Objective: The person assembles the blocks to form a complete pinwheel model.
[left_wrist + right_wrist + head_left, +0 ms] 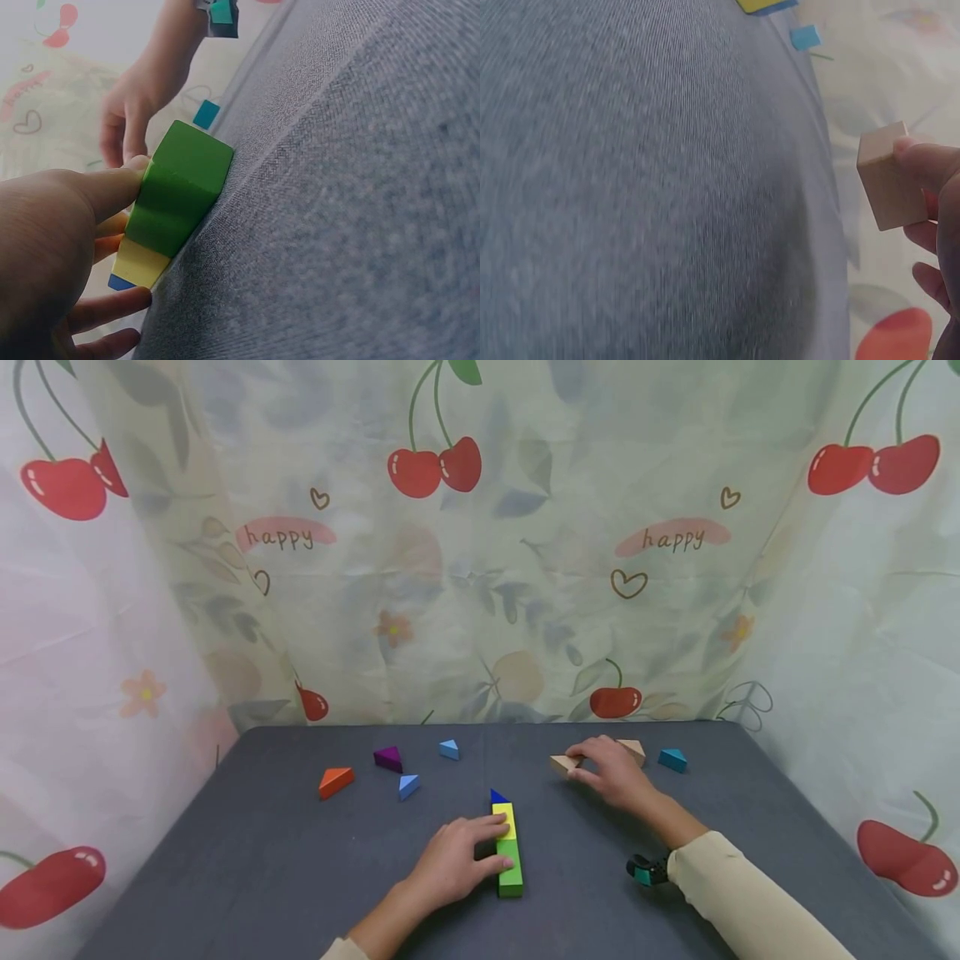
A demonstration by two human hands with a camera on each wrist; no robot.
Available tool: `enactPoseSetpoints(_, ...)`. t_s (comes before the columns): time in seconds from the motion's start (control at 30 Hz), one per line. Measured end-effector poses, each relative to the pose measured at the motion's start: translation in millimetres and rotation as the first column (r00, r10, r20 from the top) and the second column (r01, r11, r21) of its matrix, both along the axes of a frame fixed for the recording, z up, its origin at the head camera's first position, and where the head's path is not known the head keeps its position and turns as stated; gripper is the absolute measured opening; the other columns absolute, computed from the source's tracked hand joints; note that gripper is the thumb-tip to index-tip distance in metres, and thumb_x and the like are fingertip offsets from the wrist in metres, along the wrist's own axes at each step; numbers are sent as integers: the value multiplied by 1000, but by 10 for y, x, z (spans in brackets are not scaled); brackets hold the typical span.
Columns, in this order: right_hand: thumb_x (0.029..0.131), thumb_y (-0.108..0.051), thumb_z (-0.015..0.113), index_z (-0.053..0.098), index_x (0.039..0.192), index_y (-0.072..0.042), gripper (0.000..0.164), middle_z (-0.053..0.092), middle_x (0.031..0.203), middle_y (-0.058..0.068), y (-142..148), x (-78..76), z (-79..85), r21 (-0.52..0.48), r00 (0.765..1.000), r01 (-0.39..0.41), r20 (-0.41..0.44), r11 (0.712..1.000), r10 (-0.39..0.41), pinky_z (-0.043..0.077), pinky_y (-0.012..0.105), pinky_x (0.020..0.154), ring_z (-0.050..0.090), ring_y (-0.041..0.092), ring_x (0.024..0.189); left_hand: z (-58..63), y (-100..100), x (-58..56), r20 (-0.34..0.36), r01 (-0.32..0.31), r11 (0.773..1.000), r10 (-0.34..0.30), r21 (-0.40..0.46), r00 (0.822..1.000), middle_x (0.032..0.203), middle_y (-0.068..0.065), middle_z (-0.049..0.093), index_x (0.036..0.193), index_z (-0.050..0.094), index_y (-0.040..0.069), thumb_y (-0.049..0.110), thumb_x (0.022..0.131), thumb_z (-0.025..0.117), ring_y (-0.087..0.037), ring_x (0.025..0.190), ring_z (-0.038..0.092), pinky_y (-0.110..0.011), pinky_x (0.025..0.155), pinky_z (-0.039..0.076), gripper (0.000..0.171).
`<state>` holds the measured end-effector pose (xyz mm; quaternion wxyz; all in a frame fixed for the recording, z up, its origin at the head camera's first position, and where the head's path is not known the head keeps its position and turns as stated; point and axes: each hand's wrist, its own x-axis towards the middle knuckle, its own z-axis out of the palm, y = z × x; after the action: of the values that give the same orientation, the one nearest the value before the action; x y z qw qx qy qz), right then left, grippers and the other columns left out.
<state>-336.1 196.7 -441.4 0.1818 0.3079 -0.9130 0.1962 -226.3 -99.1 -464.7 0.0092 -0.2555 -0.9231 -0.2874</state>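
In the head view, a narrow row of blocks lies on the table: a blue triangular block (498,797) at the far end, a yellow block (504,811), then a green block (511,878) nearest. My left hand (457,862) lies over the row from the left, fingers fairly straight. Its thumb touches the green block (180,176) and a fingertip touches the yellow one. Farther right, my right hand (613,772) pinches a plain wooden triangular block (891,180) between thumb and fingers. Behind that hand, another wooden block (633,751) is partly hidden.
A teal block (672,760) lies right of the right hand. On the left stand an orange triangular block (336,782), a purple one (388,758) and two light blue ones (449,750). The grey table (285,877) ends at a cherry-printed cloth (480,610).
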Motion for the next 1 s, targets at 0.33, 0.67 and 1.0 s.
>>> enactPoseSetpoints(0.33,85,-21,76,70,110,-8,28,68,103,3,-278,0,-2,20,998,-58,41,998,57,46,46,85,56,23,95,-3,3,-9,-9,3,1000,-3,10,1000,137,10,55,129,66,23,50,87,68,-22,120,54,-48,96,43,49)
enactPoseSetpoints(0.67,86,-26,76,70,109,-11,28,68,103,1,-497,10,-98,47,995,-91,45,995,89,47,43,83,56,20,93,-1,-4,-17,27,7,1000,-7,-2,1000,138,10,54,130,65,24,52,88,66,-20,124,52,-51,98,41,51)
enactPoseSetpoints(1.0,87,-27,75,71,108,-13,26,67,101,-1,-652,45,-180,26,991,-107,81,994,104,48,40,82,56,17,91,-11,-10,-21,7,15,1000,-15,5,1000,138,9,54,130,65,23,52,88,66,-19,124,52,-51,98,41,50)
